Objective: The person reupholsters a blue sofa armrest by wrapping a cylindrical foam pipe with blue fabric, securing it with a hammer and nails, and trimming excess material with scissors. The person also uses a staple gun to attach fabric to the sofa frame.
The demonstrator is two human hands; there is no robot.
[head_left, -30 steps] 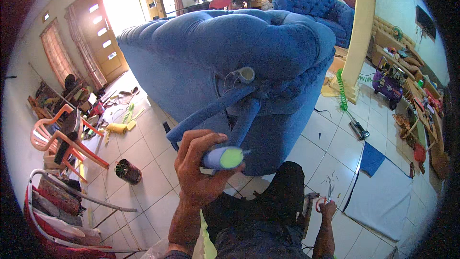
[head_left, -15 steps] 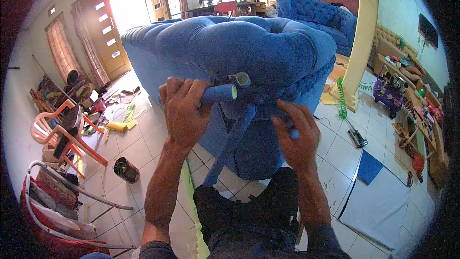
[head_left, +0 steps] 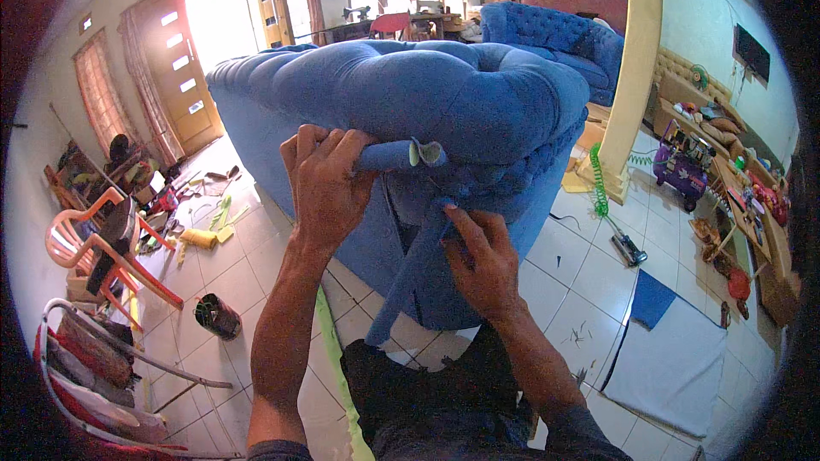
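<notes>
A blue tufted sofa (head_left: 444, 90) stands before me, its padded end facing my legs. My left hand (head_left: 329, 179) is wrapped round a blue fabric-covered roll (head_left: 384, 156) just under the padded top edge. Pale filling shows at the roll's open end, beside a curled fabric edge (head_left: 431, 152). Below it, a long blue fabric strip (head_left: 397, 290) hangs slantwise toward my knees. My right hand (head_left: 485, 260) is closed, its fingertips pinching blue fabric at the upper end of this strip. What lies inside its curled fingers is hidden.
An orange plastic chair (head_left: 81, 239) and a dark can (head_left: 218, 316) stand left. At the right are a yellow pillar (head_left: 636, 77), a green coiled hose (head_left: 598, 179) with an air tool (head_left: 628, 249), a purple compressor (head_left: 681, 166) and a white sheet (head_left: 670, 363) on the tiles.
My right hand has moved left and slightly down to the upper end of the hanging strip. My left hand keeps its hold; the roll's end now meets the curled fabric edge.
</notes>
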